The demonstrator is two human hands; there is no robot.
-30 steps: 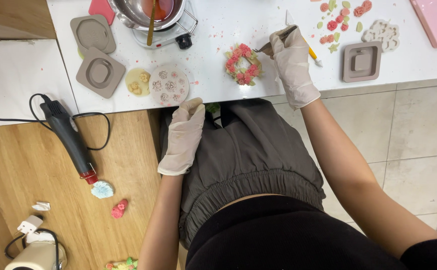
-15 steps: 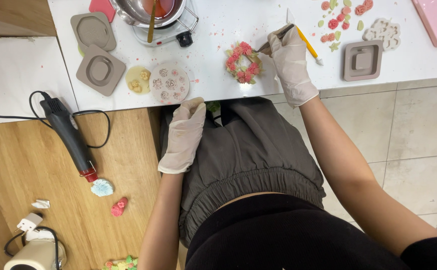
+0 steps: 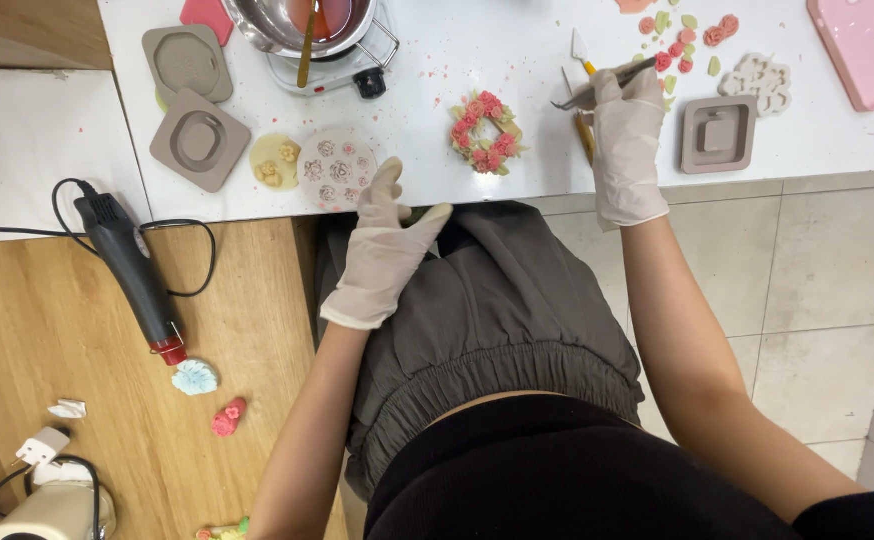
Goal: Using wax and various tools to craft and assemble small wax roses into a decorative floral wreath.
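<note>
Both the left hand (image 3: 382, 250) and the right hand (image 3: 625, 150) are covered by thin, wrinkled whitish disposable gloves ending at the wrist. Forearms are left unsleeved. Grey gathered-waist trousers and a black top are worn.

no packages, no labels, no signs, no screens in view

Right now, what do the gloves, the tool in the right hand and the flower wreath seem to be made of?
Gloves: thin, matte whitish rubber, probably latex; they wrinkle. Tool: likely metal, slim, grey, shiny. Flower wreath: pink and green, matte, perhaps wax or clay; unclear.
</note>
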